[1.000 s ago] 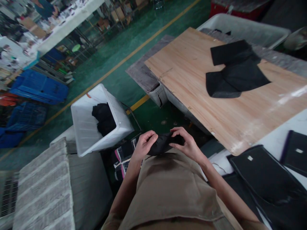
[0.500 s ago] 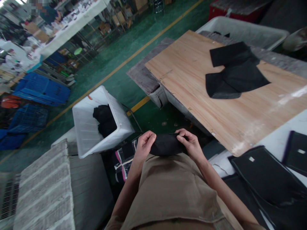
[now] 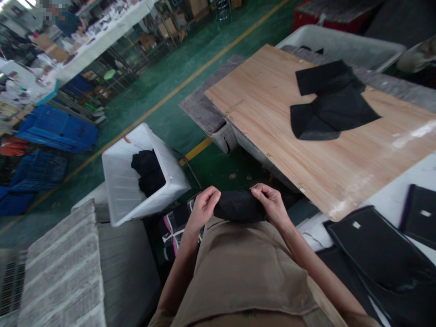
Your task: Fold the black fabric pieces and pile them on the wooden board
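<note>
A small black cloth piece (image 3: pixel 238 205) is stretched between both my hands just in front of my waist. My left hand (image 3: pixel 203 208) pinches its left end, fingers closed round the fabric. My right hand (image 3: pixel 270 203) grips its right end, thumb and fingers pressed on the edge. Both hands hover over the gap between the wooden board (image 3: pixel 282 150) and the white bin (image 3: pixel 143 175). Black cut fabric pieces (image 3: pixel 327 106) lie flat on the board, out of reach of either hand.
The tilted white bin holds a black bundle (image 3: pixel 148 170). Black flat pieces (image 3: pixel 378 247) lie at lower right. A grey ribbed stack (image 3: pixel 61 272) stands at lower left. A large white tub (image 3: pixel 344 43) sits behind the board. Blue crates (image 3: pixel 57 129) and a long worktable are far left.
My hands have drawn apart and spread the bunched black cloth into a wider band between them; the view has shifted slightly.
</note>
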